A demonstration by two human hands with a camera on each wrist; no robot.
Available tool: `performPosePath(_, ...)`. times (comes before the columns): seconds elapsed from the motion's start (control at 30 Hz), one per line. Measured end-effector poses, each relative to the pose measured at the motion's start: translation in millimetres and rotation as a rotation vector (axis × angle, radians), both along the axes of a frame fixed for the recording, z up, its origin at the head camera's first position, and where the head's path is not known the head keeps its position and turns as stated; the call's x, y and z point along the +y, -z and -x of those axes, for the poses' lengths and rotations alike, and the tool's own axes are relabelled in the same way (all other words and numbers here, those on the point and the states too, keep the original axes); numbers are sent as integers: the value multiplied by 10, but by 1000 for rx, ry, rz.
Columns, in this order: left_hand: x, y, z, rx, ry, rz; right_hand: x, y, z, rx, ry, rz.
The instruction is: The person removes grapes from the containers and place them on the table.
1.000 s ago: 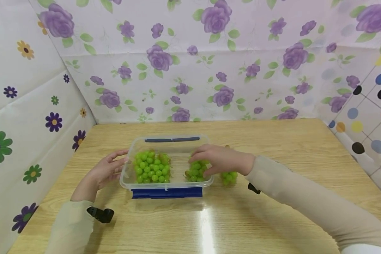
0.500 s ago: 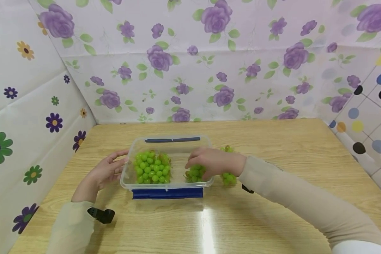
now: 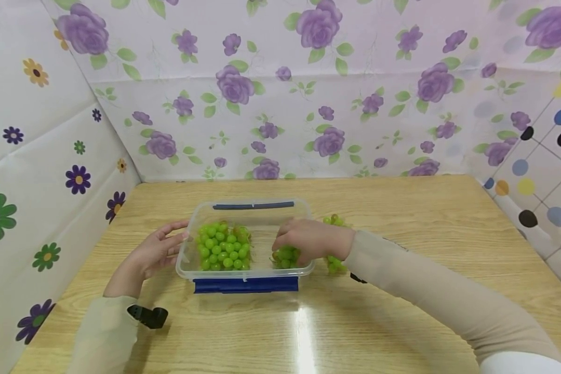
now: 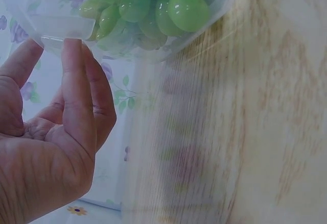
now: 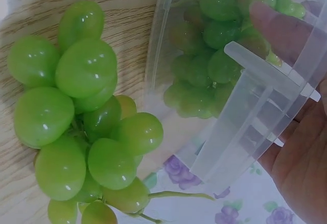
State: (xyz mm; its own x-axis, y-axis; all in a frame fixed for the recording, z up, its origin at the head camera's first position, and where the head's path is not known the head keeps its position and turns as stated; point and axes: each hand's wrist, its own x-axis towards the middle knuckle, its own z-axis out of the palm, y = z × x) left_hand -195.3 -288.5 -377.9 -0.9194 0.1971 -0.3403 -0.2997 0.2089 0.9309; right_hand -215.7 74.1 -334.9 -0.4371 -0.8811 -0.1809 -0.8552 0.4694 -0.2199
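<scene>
A clear plastic container [image 3: 262,272] with blue front and back latches stands on the table. My left hand [image 3: 153,253] touches its left end, fingers fairly straight; in the left wrist view the fingertips [image 4: 72,48] lie against a clear flap at the rim. One large bunch of green grapes [image 3: 222,248] fills the container's left part. Over the right end reaches my right hand [image 3: 308,239], its fingers curled down round a smaller bunch of green grapes [image 3: 285,258] inside. The right wrist view shows the thumb [image 5: 281,27] against these grapes, seen through the wall.
Another bunch of green grapes [image 5: 84,117] lies on the wooden table [image 3: 402,208] just outside the container's right end, partly beneath my right wrist. Flowered sheets [image 3: 280,104] hang behind and at the sides.
My right hand has moved slightly left and down onto the smaller bunch, and its fingers have closed in. The left hand and the container have stayed in place.
</scene>
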Motion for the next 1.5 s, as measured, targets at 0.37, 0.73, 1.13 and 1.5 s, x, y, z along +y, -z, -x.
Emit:
performPosePath(0.37,-5,-5,8,-6,3,-13,-68,-2,-3,53,6,-89)
performPosePath(0.73,-11,13,21,-14,7,-34,-105,0,-21,84,18,-142)
performPosePath(1.13,1,8,8,-15,-4,-31,-141,23,-24,111,29,-202)
performPosePath(1.5,5,-6,11,-11,9,-32,-167,0,-31,97,54,-239)
